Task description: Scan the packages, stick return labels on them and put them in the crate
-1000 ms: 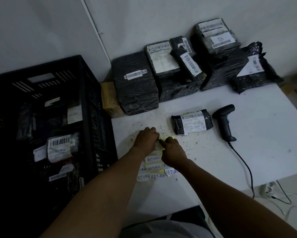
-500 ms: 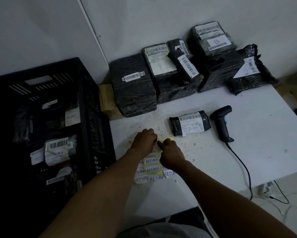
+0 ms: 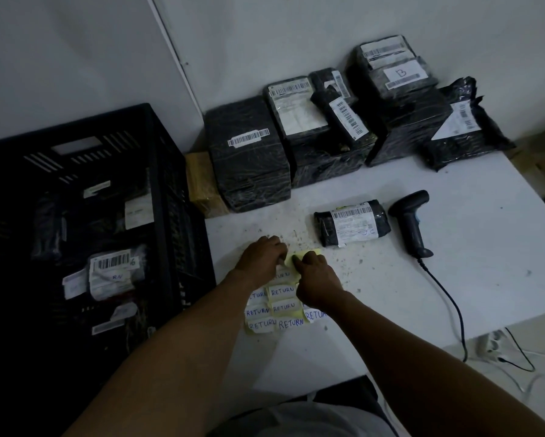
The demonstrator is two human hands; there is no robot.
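Return labels (image 3: 280, 305): lying as a cluster of hand-written stickers on yellow backing, on the table (image 3: 454, 263) just in front of the person; both hands are working at its far edge.
Left hand (image 3: 261, 258): fingers are curling down onto the top of the sheet, seemingly pinning it; whether anything is pinched I cannot tell.
Right hand (image 3: 316, 275): thumb and forefinger are closing together on a yellow corner (image 3: 298, 257), apparently peeling one label free.
Package in turn (image 3: 353, 222): lying alone on the table, just beyond the hands, barcode up, beside the scanner (image 3: 411, 222).
Risk, tearing: the sticker is likely flimsy; pulling fast or sideways could be ripping it or lifting its neighbours.
Risk, curling: a freed label could be folding onto itself or clinging to a fingertip.
Risk, order: labelling before scanning could be skipping a step; nothing shows whether this one is scanned.
Count, legible RETURN labels: about seven, others hidden under the hands.
Count, packages at the wall (image 3: 249, 152): roughly seven, stacked and overlapping.
Count, scanners: one.
Count, crates: one crate (image 3: 157, 146), left of the table, already holding several parcels.
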